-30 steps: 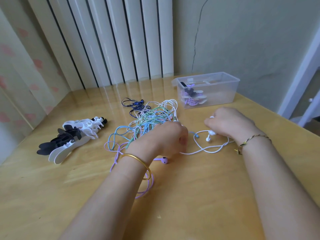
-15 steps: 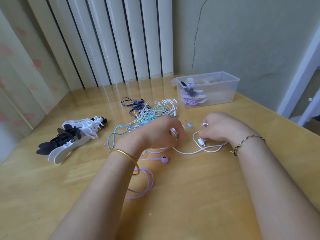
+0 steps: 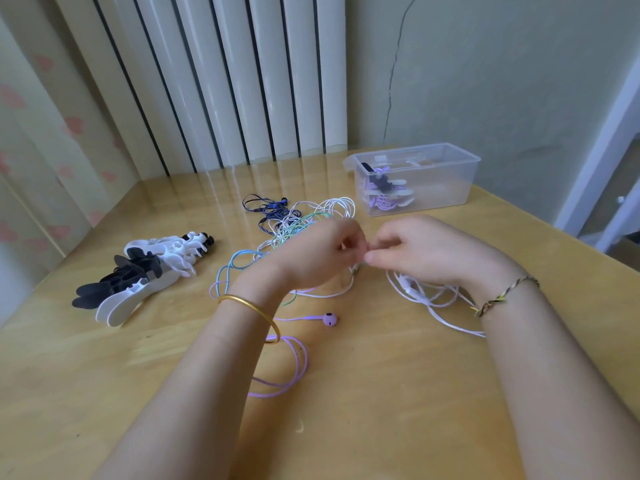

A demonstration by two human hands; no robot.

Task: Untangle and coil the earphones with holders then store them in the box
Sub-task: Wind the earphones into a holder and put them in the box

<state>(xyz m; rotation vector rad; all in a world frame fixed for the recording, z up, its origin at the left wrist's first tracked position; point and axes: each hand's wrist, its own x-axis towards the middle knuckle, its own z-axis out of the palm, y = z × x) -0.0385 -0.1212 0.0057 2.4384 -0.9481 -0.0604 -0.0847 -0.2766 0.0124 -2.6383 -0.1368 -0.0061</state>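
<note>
A tangle of earphone cables [image 3: 304, 223] in white, green, blue and purple lies mid-table. My left hand [image 3: 318, 258] and my right hand [image 3: 426, 251] meet fingertip to fingertip just above the table, both pinching a white earphone cable [image 3: 426, 299] whose loops trail under my right wrist. A purple earbud [image 3: 329, 319] and its cable [image 3: 294, 368] lie near my left forearm. A dark blue earphone set [image 3: 266, 206] sits behind the tangle. Black and white holders [image 3: 138, 275] are piled at the left. The clear plastic box [image 3: 446, 188] at the back right contains a coiled purple earphone on a holder [image 3: 384, 195].
The wooden table [image 3: 381, 427] meets a wall and white vertical blinds [image 3: 242, 81] at the back. The table's right edge runs diagonally past the box, with a white door frame [image 3: 606, 150] beyond it.
Both hands have lifted off the table and come together, drawing the white cable up between them. The white loops have shifted toward my right wrist.
</note>
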